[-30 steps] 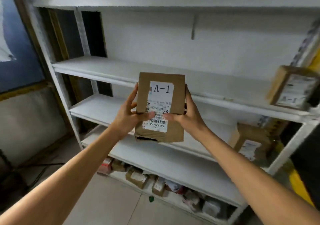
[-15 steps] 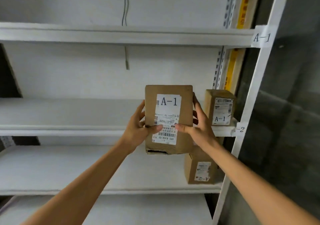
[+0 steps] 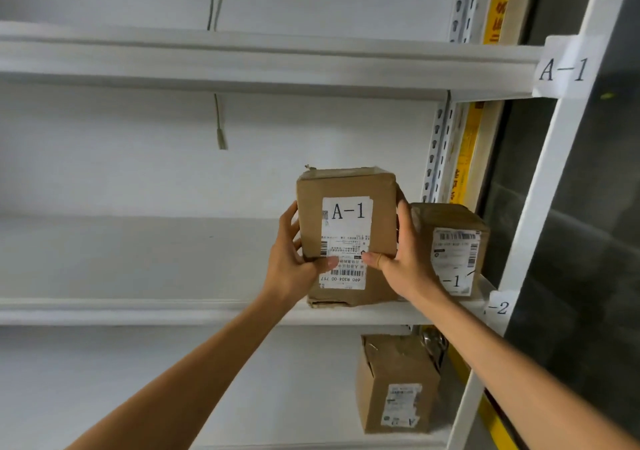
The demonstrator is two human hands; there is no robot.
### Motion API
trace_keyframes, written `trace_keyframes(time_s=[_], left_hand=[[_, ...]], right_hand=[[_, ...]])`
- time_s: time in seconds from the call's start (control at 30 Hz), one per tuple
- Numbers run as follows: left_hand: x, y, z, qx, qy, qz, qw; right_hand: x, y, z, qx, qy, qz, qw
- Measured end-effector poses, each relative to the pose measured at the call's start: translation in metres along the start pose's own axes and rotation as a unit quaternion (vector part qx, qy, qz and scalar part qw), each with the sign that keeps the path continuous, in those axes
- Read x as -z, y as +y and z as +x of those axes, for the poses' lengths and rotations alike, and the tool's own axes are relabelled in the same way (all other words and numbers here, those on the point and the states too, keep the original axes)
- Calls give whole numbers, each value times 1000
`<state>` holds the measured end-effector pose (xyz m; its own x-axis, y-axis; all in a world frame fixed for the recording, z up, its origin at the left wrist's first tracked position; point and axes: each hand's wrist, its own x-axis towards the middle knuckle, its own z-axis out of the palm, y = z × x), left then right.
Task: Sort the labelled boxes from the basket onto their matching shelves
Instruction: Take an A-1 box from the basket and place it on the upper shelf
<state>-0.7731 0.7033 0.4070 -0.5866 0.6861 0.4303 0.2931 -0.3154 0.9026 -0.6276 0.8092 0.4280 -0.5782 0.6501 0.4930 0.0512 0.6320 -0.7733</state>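
Cardboard fills both my hands: I hold the brown cardboard box marked A-1 [image 3: 346, 186] upright, its white label facing me, with my left hand [image 3: 294, 266] on its left side and my right hand [image 3: 405, 262] on its right. The fingers [image 3: 289, 222] of each hand lie curled along the side walls and both thumbs press on the label from the front, so the grip is a closed clasp from two sides. The box is at the front edge of the white metal shelf [image 3: 138, 259], its bottom level with the shelf's lip; whether it already rests there or hangs just above I cannot tell. A paper tag reading A-1 [image 3: 562, 68] sits on the upright above this bay and a paper tag ending in -2 [image 3: 498, 307] at the lip below, so I judge this the right bay. Just right of it, behind my right hand, a second brown cardboard box [image 3: 450, 227] with a label ending in -1 already stands on this shelf, and one level down stands a third brown cardboard box [image 3: 394, 373], its label upside down, seemingly A-2. By my reckoning two boxes are sorted and this one is about to be set down. The basket is out of view, so how many boxes remain I cannot say.
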Motion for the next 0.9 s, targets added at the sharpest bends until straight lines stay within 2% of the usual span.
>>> trace_keyframes(time_s=[0.33, 0.47, 0.67, 0.83, 0.9], left_hand=[[-1, -27, 27, -19, -24, 85, 996], [-8, -32, 29, -25, -24, 101, 994], [-17, -37, 36, -26, -27, 122, 992], [-13, -36, 38, -41, -58, 158, 985], [-7, -34, 34, -21, -79, 162, 983]], right_hand=[[-13, 25, 22, -26, 15, -94, 995], [-15, 22, 22, -4, 75, -147, 986], [-1, 8, 25, 30, 112, -169, 979], [-6, 14, 22, 16, 129, -155, 979], [-11, 10, 20, 21, 155, -145, 977]])
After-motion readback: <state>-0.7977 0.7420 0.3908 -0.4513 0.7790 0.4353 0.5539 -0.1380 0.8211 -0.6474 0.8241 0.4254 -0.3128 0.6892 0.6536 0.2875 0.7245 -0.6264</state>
